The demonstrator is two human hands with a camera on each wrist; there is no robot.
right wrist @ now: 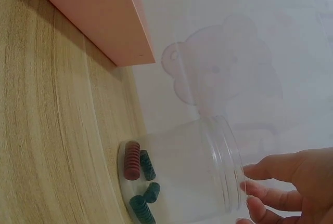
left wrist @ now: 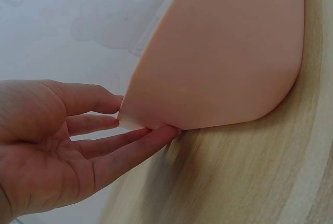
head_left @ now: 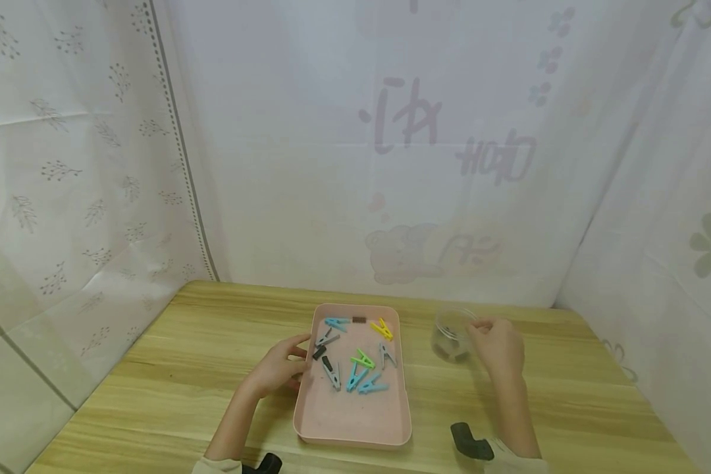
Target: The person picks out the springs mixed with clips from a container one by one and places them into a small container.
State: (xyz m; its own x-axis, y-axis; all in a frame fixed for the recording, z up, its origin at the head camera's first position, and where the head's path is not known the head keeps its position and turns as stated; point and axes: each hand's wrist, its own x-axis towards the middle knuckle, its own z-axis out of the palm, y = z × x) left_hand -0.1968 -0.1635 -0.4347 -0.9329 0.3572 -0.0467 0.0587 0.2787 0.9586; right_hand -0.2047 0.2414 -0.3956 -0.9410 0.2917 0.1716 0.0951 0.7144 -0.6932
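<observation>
1. The left hand [left wrist: 47, 146] is nearest the camera, its fingers straight and touching the left wall of the pink tray [left wrist: 223, 52].
2. Clothespins [head_left: 355, 359] lie scattered in the tray (blue, green, yellow, grey).
3. The right hand [head_left: 498, 345] pinches the rim of the clear jar [right wrist: 192, 172], just right of the tray on the wooden table [head_left: 184, 355].

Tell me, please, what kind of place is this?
Probably a small indoor recording booth: a wooden table is closed in by white printed curtains, with only a pink tray of clothespins and a clear jar on it.
</observation>
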